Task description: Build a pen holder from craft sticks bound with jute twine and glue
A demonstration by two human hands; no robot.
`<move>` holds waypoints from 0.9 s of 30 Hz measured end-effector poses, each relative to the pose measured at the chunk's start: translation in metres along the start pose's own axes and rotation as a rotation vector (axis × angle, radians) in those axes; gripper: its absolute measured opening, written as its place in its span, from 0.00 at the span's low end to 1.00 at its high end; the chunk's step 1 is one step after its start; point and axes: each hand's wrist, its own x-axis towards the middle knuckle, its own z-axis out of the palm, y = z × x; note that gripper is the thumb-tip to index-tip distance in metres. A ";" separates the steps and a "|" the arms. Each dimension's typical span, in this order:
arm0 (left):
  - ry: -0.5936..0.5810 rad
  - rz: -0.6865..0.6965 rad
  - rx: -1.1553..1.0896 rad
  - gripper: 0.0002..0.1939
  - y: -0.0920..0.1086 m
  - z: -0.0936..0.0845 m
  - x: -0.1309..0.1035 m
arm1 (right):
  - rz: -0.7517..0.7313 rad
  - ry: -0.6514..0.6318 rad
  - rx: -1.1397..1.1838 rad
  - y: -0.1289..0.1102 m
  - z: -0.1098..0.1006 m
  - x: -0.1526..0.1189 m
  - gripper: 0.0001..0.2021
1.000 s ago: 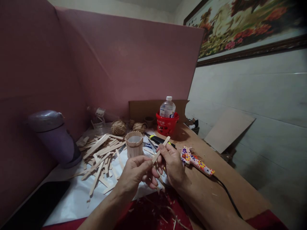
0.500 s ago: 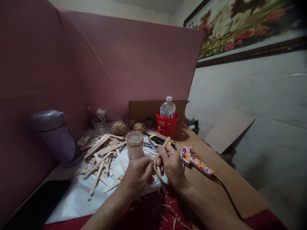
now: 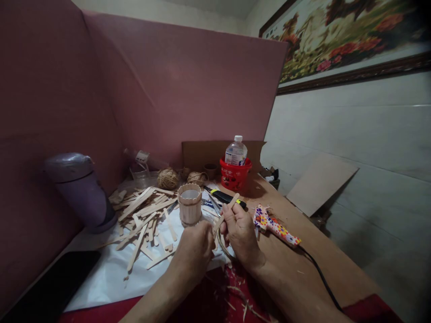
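Observation:
My right hand (image 3: 243, 233) is closed on a flat wooden craft stick (image 3: 232, 201), its rounded tip slanting up between thumb and fingers. A thin, pale curved band (image 3: 222, 246) hangs below it, partly hidden by the same hand. My left hand (image 3: 195, 246) is closed at the stick's lower end; its fingertips and whatever they pinch are turned away from view. Just beyond the left hand stands a small cup covered in upright wooden sticks (image 3: 190, 211), with a band round its upper part.
Loose craft sticks (image 3: 144, 224) cover the white sheet (image 3: 101, 278) at left, near a purple bottle (image 3: 81, 193) and black phone (image 3: 55, 285). Twine balls (image 3: 167, 178), a red bucket (image 3: 234, 175), a yellow-black cutter (image 3: 224, 196) and a flowered glue gun (image 3: 274, 225) with its cord lie around.
My left hand has rolled over, hiding its fingertips, which pinched at the stick's lower end before. My right hand and the stick have barely moved.

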 end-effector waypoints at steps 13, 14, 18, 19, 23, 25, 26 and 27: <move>-0.027 0.027 -0.374 0.10 0.001 -0.007 0.002 | -0.027 -0.004 -0.016 -0.002 -0.001 -0.001 0.16; 0.009 0.064 -0.274 0.10 0.001 -0.006 0.001 | -0.026 -0.002 -0.025 -0.002 -0.001 -0.001 0.16; 0.132 0.153 0.115 0.11 0.001 0.001 -0.003 | -0.034 0.002 -0.051 -0.002 0.000 -0.002 0.16; 0.144 0.159 0.165 0.11 0.001 0.002 -0.004 | -0.036 0.000 -0.048 -0.003 0.000 -0.003 0.17; 0.186 0.118 0.104 0.10 0.001 0.004 -0.004 | -0.021 -0.022 -0.030 -0.004 0.001 -0.004 0.17; 0.159 0.054 -0.100 0.09 0.003 0.003 -0.003 | -0.009 -0.023 -0.012 -0.004 0.001 -0.003 0.17; 0.130 0.004 -0.230 0.09 0.004 0.002 -0.002 | -0.002 -0.021 0.002 -0.003 0.001 -0.002 0.16; 0.096 -0.054 -0.362 0.09 0.005 0.001 -0.001 | 0.004 -0.018 0.020 -0.003 0.000 -0.001 0.16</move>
